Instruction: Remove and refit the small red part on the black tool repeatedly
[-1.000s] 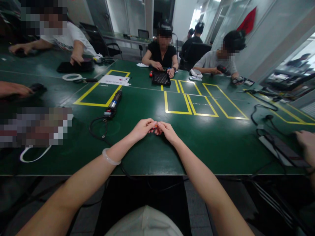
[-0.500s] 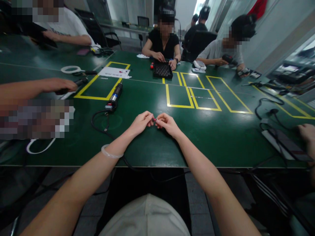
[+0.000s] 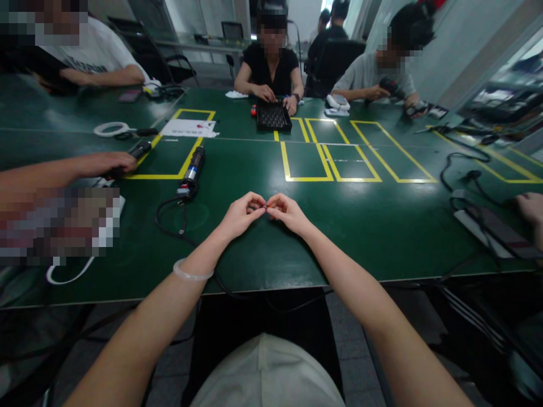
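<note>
My left hand and my right hand meet fingertip to fingertip above the green table. Both are closed in a pinch around a small red piece. Fingers cover most of it, so its exact kind cannot be made out. A clear bracelet sits on my left wrist. Left of my hands lies a black cylindrical power tool with a blue band and a red part at its near end. Its black cable curls toward the table's front edge.
Yellow tape outlines mark the tabletop. Across from me a person picks at a black tray. White paper and a white ring-shaped object lie at left, near another person's hand. A cabled box stands at right.
My view has shifted and tilted slightly. My fingertips have drawn closer together over the red piece, and less of it shows. The power tool lies where it was.
</note>
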`<state>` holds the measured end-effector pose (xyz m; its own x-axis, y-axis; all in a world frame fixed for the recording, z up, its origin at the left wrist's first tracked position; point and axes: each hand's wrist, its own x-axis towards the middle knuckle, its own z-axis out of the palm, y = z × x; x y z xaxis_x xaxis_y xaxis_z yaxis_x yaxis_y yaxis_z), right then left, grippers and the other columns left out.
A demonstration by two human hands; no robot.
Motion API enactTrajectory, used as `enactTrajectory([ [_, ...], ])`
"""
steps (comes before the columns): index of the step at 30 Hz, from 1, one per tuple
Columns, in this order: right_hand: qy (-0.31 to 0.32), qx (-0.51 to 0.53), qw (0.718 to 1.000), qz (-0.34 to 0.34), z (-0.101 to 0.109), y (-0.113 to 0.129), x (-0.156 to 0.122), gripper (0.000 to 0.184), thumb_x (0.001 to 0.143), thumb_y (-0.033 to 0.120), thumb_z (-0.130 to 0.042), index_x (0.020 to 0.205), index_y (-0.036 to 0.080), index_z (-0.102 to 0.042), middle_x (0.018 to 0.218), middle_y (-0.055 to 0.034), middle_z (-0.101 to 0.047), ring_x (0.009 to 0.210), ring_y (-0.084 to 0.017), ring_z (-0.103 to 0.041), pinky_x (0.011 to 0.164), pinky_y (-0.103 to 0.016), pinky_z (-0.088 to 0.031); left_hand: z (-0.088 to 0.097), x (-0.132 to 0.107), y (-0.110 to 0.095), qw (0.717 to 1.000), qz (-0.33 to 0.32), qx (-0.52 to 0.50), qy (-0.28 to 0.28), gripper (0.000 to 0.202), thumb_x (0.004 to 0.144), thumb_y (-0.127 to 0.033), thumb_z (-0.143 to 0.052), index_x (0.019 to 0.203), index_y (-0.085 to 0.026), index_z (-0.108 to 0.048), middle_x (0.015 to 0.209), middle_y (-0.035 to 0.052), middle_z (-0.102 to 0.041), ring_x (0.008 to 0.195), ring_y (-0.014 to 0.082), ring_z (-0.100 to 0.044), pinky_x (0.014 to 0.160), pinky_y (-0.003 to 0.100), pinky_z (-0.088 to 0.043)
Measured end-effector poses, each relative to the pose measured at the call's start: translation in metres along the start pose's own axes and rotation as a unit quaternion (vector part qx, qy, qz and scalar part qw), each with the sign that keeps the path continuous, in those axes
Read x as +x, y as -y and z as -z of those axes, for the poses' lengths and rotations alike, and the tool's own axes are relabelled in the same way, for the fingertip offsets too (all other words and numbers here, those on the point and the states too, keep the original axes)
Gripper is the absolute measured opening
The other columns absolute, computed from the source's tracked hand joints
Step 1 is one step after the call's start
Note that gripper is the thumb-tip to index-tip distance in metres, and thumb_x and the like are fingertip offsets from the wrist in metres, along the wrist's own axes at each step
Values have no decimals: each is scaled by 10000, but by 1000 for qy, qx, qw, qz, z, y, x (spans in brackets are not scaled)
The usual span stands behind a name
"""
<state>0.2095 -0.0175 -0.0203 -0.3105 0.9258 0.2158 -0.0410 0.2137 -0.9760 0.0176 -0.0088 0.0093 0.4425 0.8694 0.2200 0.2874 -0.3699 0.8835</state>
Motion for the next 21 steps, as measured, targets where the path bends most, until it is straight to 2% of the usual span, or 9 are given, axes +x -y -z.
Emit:
enactTrajectory([
  [5, -16, -34, 999, 1, 0, -1, 1, 334, 792, 409, -694, 1026, 215, -554, 945, -15, -636, 647, -100, -550, 627, -253, -482, 1, 0, 2, 999, -8, 36, -2, 284, 824, -335, -655, 1056, -178, -607, 1069, 85, -663, 948, 202, -642, 756, 301, -502],
  [11, -35, -70, 997, 17, -2, 2, -2, 277, 801, 344, -671, 1022, 209, -574, 1001, -25, -654, 618, -89, -505, 563, -235, -414, 2, 0, 0, 997, -22, 70, -4, 259, 835, -322, -655, 1049, -185, -610, 1040, 76, -662, 922, 199, -650, 745, 306, -507],
  [17, -52, -127, 991, 12, -2, 4, -4, 245, 815, 329, -649, 1018, 205, -587, 922, -5, -655, 625, -98, -513, 568, -240, -407, 5, -1, 2, 995, -35, 92, 3, 193, 877, -322, -626, 1016, -189, -627, 1011, 66, -658, 877, 183, -646, 729, 296, -502],
  [21, -52, -152, 987, 12, -3, 4, -5, 211, 826, 305, -642, 1009, 205, -607, 769, 20, -611, 618, -112, -506, 574, -245, -401, 5, -1, 5, 995, -44, 88, 8, 161, 879, -287, -624, 1009, -192, -627, 1018, 61, -642, 879, 176, -640, 729, 293, -502],
])
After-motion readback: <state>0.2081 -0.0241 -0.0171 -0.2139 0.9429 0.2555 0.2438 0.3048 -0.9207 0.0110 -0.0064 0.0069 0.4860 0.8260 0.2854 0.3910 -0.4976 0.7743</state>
